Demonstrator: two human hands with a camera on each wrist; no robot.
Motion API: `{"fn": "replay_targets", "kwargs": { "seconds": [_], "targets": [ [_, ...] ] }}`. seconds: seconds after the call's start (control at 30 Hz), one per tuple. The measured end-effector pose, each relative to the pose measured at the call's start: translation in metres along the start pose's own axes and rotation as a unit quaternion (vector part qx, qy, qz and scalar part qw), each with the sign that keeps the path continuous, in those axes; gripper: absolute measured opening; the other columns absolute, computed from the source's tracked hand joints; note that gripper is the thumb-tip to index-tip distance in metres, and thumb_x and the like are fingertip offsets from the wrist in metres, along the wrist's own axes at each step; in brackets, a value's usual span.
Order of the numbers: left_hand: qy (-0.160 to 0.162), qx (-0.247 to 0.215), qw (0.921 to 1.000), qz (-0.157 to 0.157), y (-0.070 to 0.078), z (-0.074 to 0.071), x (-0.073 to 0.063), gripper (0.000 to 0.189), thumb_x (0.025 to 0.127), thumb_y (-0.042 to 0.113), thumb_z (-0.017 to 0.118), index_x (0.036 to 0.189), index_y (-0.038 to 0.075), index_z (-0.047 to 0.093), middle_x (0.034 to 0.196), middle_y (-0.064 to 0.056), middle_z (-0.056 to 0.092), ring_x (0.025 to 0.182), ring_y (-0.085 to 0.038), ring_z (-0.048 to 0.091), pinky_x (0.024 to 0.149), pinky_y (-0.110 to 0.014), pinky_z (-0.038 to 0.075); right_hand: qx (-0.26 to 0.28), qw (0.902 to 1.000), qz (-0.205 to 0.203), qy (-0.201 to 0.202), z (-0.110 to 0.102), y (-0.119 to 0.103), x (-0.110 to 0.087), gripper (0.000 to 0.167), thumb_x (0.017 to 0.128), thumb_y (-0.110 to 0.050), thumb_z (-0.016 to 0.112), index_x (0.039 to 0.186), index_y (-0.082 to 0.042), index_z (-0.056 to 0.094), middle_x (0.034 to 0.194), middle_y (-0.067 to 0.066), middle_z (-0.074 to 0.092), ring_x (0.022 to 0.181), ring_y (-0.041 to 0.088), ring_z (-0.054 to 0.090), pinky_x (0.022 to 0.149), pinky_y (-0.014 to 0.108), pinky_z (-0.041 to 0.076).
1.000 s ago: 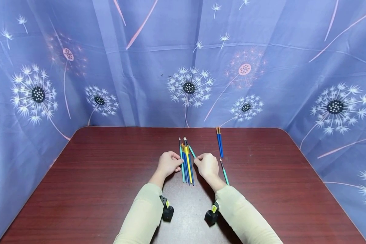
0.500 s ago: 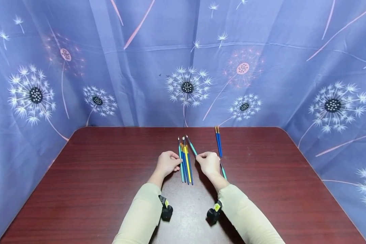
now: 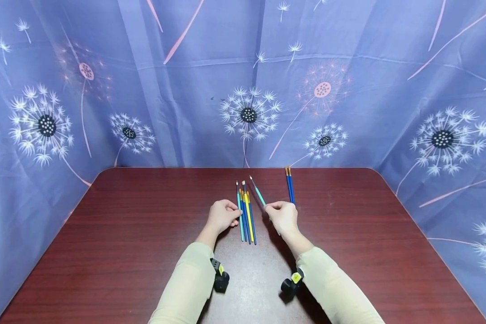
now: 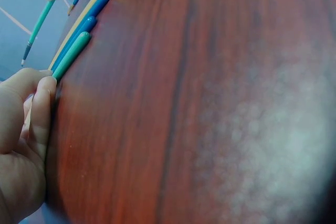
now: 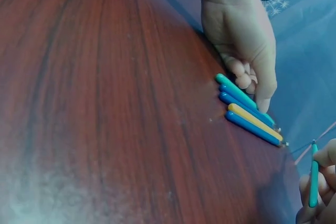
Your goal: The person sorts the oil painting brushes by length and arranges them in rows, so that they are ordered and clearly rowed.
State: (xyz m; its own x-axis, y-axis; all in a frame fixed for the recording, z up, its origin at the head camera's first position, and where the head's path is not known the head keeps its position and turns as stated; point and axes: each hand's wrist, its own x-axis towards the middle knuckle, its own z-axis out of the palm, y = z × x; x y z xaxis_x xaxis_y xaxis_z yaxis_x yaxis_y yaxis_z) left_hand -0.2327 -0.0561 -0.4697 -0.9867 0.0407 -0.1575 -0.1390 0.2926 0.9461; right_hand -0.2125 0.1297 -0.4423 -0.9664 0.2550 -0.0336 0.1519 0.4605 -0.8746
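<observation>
My left hand (image 3: 222, 216) pinches a teal paintbrush (image 3: 241, 231) at the left side of a row on the table. Close beside that brush lie several blue paintbrushes (image 3: 254, 229) and a yellow paintbrush (image 3: 249, 213), bristles pointing away from me. To the right of the row, my right hand (image 3: 283, 218) grips a second teal paintbrush (image 3: 260, 195) between thumb and fingers. In the left wrist view this held brush tilts with its dark ferrule and pale tip downward. The right wrist view shows the handle ends of the row fanned out under my left fingertips (image 5: 264, 103).
Two blue paintbrushes (image 3: 290, 186) lie near the far edge, just beyond my right hand. Behind the dark red wooden table (image 3: 146, 216) hangs a blue curtain (image 3: 194, 112) with dandelion prints. A camera (image 3: 291, 283) is strapped at each wrist.
My right hand has drawn its teal paintbrush away from the row, to the right. It now covers another teal brush seen lying there earlier. The left hand has stayed at the row.
</observation>
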Motion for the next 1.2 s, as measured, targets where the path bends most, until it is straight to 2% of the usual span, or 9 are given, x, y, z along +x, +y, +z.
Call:
{"fn": "replay_targets", "kwargs": {
  "seconds": [0.17,0.43,0.57,0.83,0.97,1.2],
  "targets": [
    [0.0,0.004,1.0,-0.001,0.0,0.0,0.0,0.011,0.083,0.007,0.069,0.086,-0.001,0.061,0.067,-0.005,0.063,0.043,-0.006,0.056,0.046,-0.021,0.053,0.063,0.9975,0.021,-0.022,-0.006,0.001,-0.002,0.018,0.082,-0.017,0.065,0.09,-0.004,0.075,0.071,0.015,0.07,0.047,0.013,0.056,0.037,0.021,0.04],
    [-0.001,0.0,1.0,0.001,0.001,0.0,-0.001,0.012,0.082,0.006,0.069,0.085,-0.001,0.06,0.066,-0.005,0.062,0.043,-0.006,0.056,0.046,-0.021,0.053,0.125,0.9899,0.045,-0.05,-0.016,0.002,-0.004,0.023,0.087,-0.012,0.06,0.102,0.003,0.07,0.089,0.019,0.072,0.058,0.009,0.065,0.048,0.022,0.051],
    [-0.001,0.002,1.0,0.003,0.001,0.001,-0.001,0.012,0.082,0.006,0.069,0.085,-0.001,0.06,0.066,-0.005,0.062,0.043,-0.006,0.056,0.045,-0.02,0.053,0.148,0.9859,0.051,-0.059,-0.023,0.004,-0.005,0.026,0.089,-0.013,0.06,0.106,0.005,0.067,0.091,0.019,0.072,0.059,0.007,0.065,0.051,0.022,0.053],
    [-0.003,0.001,1.0,0.005,0.002,0.001,-0.001,0.011,0.082,0.005,0.069,0.085,-0.002,0.06,0.066,-0.004,0.062,0.043,-0.005,0.055,0.045,-0.02,0.052,0.159,0.9825,0.058,-0.079,-0.04,0.011,-0.004,0.03,0.092,-0.016,0.059,0.115,0.003,0.062,0.095,0.018,0.072,0.066,0.008,0.066,0.056,0.022,0.055],
    [-0.003,0.0,1.0,0.0,0.002,0.0,-0.002,0.012,0.082,0.006,0.069,0.085,-0.001,0.06,0.066,-0.005,0.062,0.043,-0.006,0.056,0.045,-0.02,0.052,0.185,0.9759,0.059,-0.1,-0.05,0.013,-0.005,0.034,0.094,-0.012,0.057,0.122,0.007,0.057,0.095,0.016,0.072,0.065,0.006,0.065,0.054,0.02,0.054],
    [-0.001,-0.003,1.0,0.002,0.002,0.0,-0.001,0.012,0.082,0.006,0.069,0.085,-0.002,0.06,0.066,-0.005,0.062,0.043,-0.006,0.056,0.045,-0.021,0.053,0.222,0.9627,0.067,-0.139,-0.067,0.017,-0.006,0.041,0.095,-0.011,0.054,0.13,0.01,0.048,0.09,0.003,0.072,0.068,0.005,0.064,0.057,0.018,0.053]
  ]
}}
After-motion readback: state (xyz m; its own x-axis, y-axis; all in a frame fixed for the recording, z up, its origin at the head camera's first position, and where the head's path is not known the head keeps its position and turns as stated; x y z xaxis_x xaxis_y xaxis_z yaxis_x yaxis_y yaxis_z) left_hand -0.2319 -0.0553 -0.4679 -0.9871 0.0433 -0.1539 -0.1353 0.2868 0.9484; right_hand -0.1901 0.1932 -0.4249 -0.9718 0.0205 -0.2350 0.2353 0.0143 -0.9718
